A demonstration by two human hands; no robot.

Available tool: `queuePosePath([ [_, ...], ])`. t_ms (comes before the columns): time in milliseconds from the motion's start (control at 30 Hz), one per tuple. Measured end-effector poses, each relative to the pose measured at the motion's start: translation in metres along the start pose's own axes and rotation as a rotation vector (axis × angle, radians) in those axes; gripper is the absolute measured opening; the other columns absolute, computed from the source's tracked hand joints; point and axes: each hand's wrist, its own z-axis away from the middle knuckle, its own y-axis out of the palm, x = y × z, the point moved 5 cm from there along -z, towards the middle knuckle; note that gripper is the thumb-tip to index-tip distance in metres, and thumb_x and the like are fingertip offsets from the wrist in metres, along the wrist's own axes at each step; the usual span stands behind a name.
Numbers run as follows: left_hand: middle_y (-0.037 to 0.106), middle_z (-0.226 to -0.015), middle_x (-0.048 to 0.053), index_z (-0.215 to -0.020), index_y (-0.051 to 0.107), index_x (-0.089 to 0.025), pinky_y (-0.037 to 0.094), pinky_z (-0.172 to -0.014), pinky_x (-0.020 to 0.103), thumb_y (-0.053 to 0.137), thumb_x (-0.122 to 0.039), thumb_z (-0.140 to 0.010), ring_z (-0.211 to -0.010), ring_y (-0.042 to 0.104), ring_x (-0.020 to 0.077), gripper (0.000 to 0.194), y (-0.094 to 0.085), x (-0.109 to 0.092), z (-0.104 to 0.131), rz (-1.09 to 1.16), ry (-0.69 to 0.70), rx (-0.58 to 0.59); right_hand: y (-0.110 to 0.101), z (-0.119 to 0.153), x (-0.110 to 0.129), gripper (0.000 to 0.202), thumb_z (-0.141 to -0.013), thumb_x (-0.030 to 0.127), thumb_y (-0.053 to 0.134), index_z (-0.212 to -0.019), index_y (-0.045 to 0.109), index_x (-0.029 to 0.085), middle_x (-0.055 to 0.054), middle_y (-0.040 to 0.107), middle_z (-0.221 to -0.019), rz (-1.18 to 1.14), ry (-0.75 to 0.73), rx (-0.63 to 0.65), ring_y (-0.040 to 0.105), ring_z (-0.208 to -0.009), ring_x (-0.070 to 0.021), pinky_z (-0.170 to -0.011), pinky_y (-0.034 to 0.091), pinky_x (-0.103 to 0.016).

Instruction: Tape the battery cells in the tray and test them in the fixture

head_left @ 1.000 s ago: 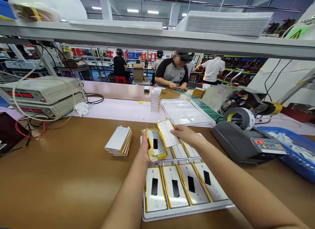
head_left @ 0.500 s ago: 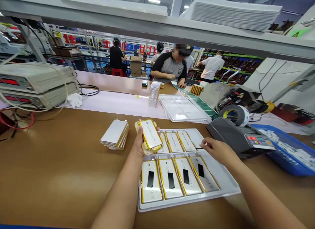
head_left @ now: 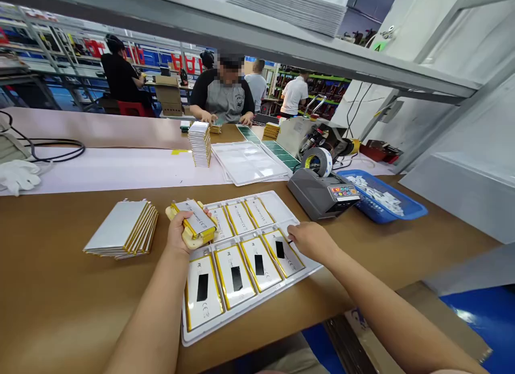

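Note:
My left hand (head_left: 179, 232) grips a small stack of flat pouch battery cells (head_left: 197, 217) together with a cream-coloured block under them, above the tray's upper left corner. My right hand (head_left: 311, 240) is closed in a pinch at the tray's right side, beside the rightmost lower cell. A small dark bit, apparently a piece of black tape, shows at its fingertips. The white plastic tray (head_left: 277, 205) holds two rows of cells. Each lower-row cell (head_left: 203, 304) bears a black tape patch (head_left: 203, 287); the visible upper-row cells (head_left: 240, 217) show none.
Another stack of cells (head_left: 120, 226) stands left of the tray. At right are a grey tape dispenser (head_left: 317, 194) and a blue basket (head_left: 382, 215) of white pieces. Behind lie empty trays (head_left: 249, 165) and a tall cell stack (head_left: 199, 143). A co-worker (head_left: 225, 95) sits opposite.
The view has swung to the right. My right hand has moved from beside the upper row towards the lower row's right end. My left hand still holds the cells and block.

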Motion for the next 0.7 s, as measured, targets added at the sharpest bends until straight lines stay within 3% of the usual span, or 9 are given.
queuePosePath([
  [100, 0.062, -0.077, 0.007, -0.09, 0.055, -0.016, 0.049, -0.069, 0.043, 0.05, -0.015, -0.062, -0.073, 0.061, 0.0228, 0.029, -0.002, -0.002, -0.001, 0.006, 0.01, -0.024, 0.014, -0.003, -0.016, 0.038, -0.086, 0.039, 0.027, -0.078, 0.058, 0.018, -0.009, 0.064, -0.079, -0.31, 0.161, 0.076, 0.056, -0.075, -0.02, -0.061, 0.035, -0.027],
  [200, 0.062, -0.077, 0.006, -0.087, 0.055, -0.016, 0.048, -0.07, 0.044, 0.051, -0.017, -0.063, -0.076, 0.061, 0.0236, 0.024, -0.001, -0.002, -0.001, 0.019, 0.0, 0.002, 0.027, -0.006, -0.013, 0.045, -0.086, 0.046, 0.022, -0.079, 0.057, 0.017, -0.007, 0.063, -0.085, -0.72, 0.117, 0.159, 0.055, -0.077, -0.0174, -0.063, 0.038, -0.026],
  [300, 0.062, -0.078, 0.008, -0.086, 0.054, -0.015, 0.047, -0.071, 0.047, 0.052, -0.021, -0.065, -0.079, 0.06, 0.0256, 0.022, -0.002, -0.002, 0.0, 0.008, -0.007, 0.022, 0.032, -0.005, -0.001, 0.038, -0.078, 0.049, 0.038, -0.076, 0.056, 0.016, -0.005, 0.061, -0.081, -0.946, 0.039, 0.227, 0.053, -0.073, -0.0162, -0.062, 0.04, -0.026],
  [367, 0.063, -0.078, 0.009, -0.086, 0.054, -0.014, 0.046, -0.072, 0.048, 0.052, -0.022, -0.066, -0.079, 0.06, 0.0263, 0.021, -0.004, -0.003, 0.002, -0.006, 0.021, 0.008, 0.036, -0.005, -0.001, 0.037, -0.071, 0.051, 0.046, -0.076, 0.056, 0.016, -0.003, 0.059, -0.075, -1.084, 0.104, 0.241, 0.051, -0.068, -0.0157, -0.058, 0.04, -0.026],
  [433, 0.063, -0.077, 0.01, -0.086, 0.054, -0.014, 0.046, -0.073, 0.046, 0.051, -0.023, -0.068, -0.079, 0.06, 0.026, 0.02, 0.0, -0.006, 0.006, -0.016, 0.059, 0.019, 0.04, -0.006, -0.008, 0.042, -0.067, 0.055, 0.048, -0.08, 0.057, 0.017, -0.003, 0.06, -0.075, -1.278, 0.215, 0.181, 0.052, -0.066, -0.0157, -0.055, 0.04, -0.025],
  [567, 0.062, -0.074, 0.007, -0.087, 0.054, -0.015, 0.047, -0.069, 0.037, 0.057, -0.024, -0.069, -0.074, 0.061, 0.0215, 0.02, 0.023, -0.018, 0.031, -0.178, 0.149, 0.045, 0.048, -0.016, -0.026, 0.047, -0.059, 0.061, 0.052, -0.076, 0.057, 0.018, -0.004, 0.06, -0.07, -1.531, 0.328, -0.077, 0.055, -0.064, -0.0176, -0.055, 0.042, -0.027],
  [700, 0.062, -0.077, 0.002, -0.102, 0.052, -0.023, 0.046, -0.061, 0.03, 0.069, -0.018, -0.057, -0.064, 0.059, 0.0172, 0.049, 0.047, -0.066, 0.075, -0.598, 0.407, -0.167, 0.054, -0.017, -0.032, 0.044, -0.056, 0.059, 0.055, -0.073, 0.058, 0.019, -0.006, 0.062, -0.068, -1.582, 0.336, -0.134, 0.055, -0.06, -0.0195, -0.051, 0.043, -0.029],
])
